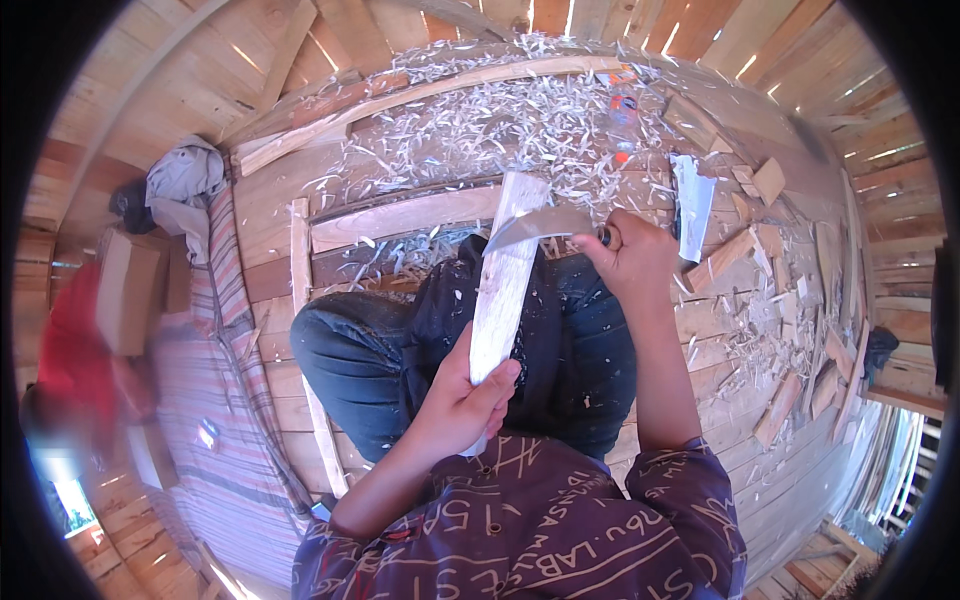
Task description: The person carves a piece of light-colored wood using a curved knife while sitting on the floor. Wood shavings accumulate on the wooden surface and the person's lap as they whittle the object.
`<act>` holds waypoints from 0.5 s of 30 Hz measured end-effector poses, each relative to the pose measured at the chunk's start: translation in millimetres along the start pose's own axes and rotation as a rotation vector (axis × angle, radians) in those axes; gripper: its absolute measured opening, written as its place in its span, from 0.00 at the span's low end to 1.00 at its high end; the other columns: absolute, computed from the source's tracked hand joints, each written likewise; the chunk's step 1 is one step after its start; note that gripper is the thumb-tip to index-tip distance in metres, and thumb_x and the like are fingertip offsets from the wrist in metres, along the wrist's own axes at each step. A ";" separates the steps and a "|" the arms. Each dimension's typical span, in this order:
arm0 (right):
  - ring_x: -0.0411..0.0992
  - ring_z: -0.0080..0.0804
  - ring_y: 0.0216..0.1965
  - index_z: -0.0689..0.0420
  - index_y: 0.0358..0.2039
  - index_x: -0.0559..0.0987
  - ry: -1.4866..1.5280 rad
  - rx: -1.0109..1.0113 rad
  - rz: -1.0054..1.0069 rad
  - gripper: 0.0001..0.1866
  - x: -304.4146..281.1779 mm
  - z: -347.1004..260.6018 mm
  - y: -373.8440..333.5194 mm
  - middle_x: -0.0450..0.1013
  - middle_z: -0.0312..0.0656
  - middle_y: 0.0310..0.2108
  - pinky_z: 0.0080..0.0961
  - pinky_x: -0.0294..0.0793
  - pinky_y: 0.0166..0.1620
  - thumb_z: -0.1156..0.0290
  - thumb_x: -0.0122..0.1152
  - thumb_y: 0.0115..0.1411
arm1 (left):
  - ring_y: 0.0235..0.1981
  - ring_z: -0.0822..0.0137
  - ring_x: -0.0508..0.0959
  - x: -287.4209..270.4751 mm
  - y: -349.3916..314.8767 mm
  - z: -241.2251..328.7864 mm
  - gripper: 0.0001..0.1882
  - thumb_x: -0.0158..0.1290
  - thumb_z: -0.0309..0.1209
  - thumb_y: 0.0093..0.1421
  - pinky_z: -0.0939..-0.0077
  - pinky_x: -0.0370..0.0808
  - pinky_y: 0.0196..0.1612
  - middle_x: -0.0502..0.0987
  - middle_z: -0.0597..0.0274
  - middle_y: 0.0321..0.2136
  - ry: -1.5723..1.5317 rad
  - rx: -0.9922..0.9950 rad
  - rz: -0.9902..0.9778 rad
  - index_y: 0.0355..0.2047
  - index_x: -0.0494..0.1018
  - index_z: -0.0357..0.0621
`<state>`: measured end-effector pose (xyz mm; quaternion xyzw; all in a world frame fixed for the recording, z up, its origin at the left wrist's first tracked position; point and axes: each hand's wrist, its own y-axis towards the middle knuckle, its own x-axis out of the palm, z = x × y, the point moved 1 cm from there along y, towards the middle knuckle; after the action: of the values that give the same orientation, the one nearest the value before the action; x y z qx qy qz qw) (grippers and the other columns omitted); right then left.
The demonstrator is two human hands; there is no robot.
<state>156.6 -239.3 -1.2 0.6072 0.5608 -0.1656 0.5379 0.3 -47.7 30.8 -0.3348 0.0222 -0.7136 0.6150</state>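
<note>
A pale, flat piece of wood (pixel 503 285) stands slanted between my bent legs, its far end tipped away from me. My left hand (pixel 467 400) is wrapped round its near end. My right hand (pixel 640 262) grips the handle of a curved knife (pixel 548 226), thumb laid along the top. The knife's blade reaches leftward across the upper part of the wood, its tip just past the left edge; how deep it bites, I cannot tell. A dark cloth (pixel 430 340) covers my lap under the wood, dotted with small chips.
Wood shavings (pixel 480 120) cover the far plank floor. A long wooden strip (pixel 430 95) and a clear bottle (pixel 623 112) lie among them. Offcuts (pixel 780 400) are scattered at right. On the left are a striped mat (pixel 215 400), a cardboard box (pixel 133 290) and a blurred person in red (pixel 70 340).
</note>
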 end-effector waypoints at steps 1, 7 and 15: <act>0.66 0.39 0.12 0.56 0.11 0.67 -0.002 0.024 0.002 0.33 3.4 -1.8 5.7 0.62 0.38 0.07 0.31 0.63 0.17 0.35 0.62 0.41 | 0.12 0.78 0.62 1.5 -0.3 5.1 0.12 0.45 0.31 0.64 0.83 0.62 0.13 0.61 0.66 0.17 -0.018 -0.004 -0.004 0.45 0.59 0.43; 0.72 0.53 0.24 0.63 0.18 0.76 0.045 0.601 -0.006 0.35 49.4 48.4 37.8 0.71 0.55 0.17 0.46 0.69 0.31 0.38 0.49 0.54 | 0.12 0.77 0.61 -6.1 -14.3 3.7 0.13 0.46 0.31 0.64 0.81 0.61 0.13 0.61 0.66 0.17 -0.189 -0.235 -0.384 0.46 0.59 0.42; 0.67 0.45 0.17 0.66 0.19 0.75 0.196 0.490 -0.226 0.30 5.9 49.5 -19.8 0.67 0.54 0.14 0.37 0.64 0.25 0.45 0.54 0.56 | 0.11 0.77 0.61 -45.5 -13.3 -8.4 0.12 0.43 0.35 0.65 0.83 0.60 0.12 0.61 0.66 0.17 -0.214 -0.191 0.049 0.46 0.59 0.45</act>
<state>161.3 -281.9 -33.3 0.6658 0.6176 -0.2954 0.2965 -14.6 -7.0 9.8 -0.4653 0.0324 -0.6532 0.5965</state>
